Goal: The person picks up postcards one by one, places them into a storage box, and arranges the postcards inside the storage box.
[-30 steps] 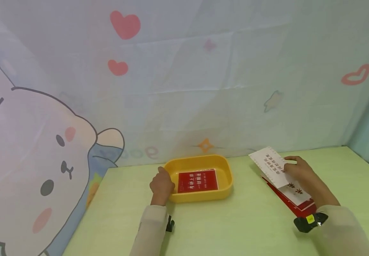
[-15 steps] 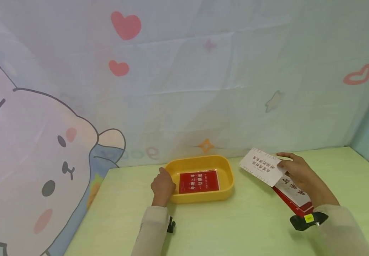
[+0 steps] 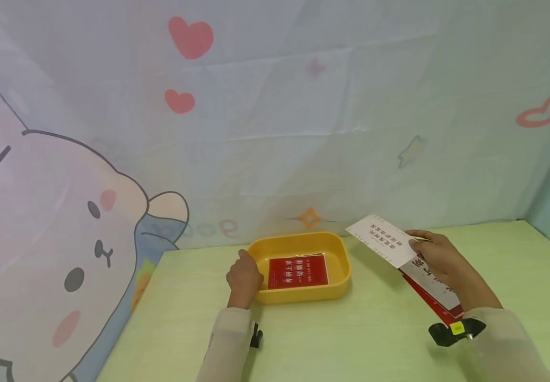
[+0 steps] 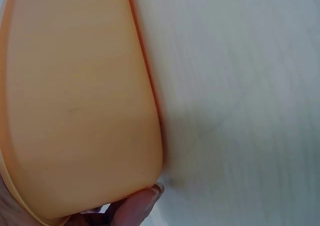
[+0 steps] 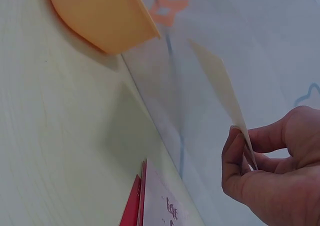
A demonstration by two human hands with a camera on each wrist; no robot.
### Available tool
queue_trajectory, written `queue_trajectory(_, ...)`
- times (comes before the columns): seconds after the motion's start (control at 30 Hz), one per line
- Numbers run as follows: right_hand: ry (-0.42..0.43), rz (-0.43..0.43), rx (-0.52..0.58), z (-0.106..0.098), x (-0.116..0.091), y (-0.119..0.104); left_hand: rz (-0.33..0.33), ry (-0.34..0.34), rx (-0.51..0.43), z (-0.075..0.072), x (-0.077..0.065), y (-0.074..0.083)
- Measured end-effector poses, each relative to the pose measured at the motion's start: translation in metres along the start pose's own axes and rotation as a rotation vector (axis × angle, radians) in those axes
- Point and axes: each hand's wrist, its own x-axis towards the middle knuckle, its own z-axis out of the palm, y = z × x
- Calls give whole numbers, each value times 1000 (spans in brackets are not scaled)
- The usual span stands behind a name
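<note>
A yellow tray [image 3: 298,295] stands against the back of the table, and a red card [image 3: 298,271] with white lettering lies inside it. At the tray's left end, my left hand [image 3: 244,278] grips the wall; a fingertip [image 4: 145,202] shows against the outside in the left wrist view. My right hand [image 3: 442,262] pinches a white card [image 3: 383,240] by its right edge between thumb and fingers. That card is raised and tilted, clear of the table. Below it lie another white card [image 3: 428,278] with dark lettering and red cards [image 3: 425,297], partly hidden by the hand.
Behind the pale green table [image 3: 346,345] hangs a cloth backdrop [image 3: 279,159] printed with hearts and a rabbit. Black straps with camera mounts sit at both wrists. The tray's near corner [image 5: 107,21] shows at the top of the right wrist view.
My right hand has carried the white card leftwards, toward the tray and away from the other cards. The left hand keeps its grip on the tray.
</note>
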Motion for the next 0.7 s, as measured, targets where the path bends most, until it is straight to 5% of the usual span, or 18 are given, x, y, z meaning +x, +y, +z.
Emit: queue_trajectory(0.7, -47, -85, -54, 32, 6, -24, -6, 5, 10, -1, -1, 0)
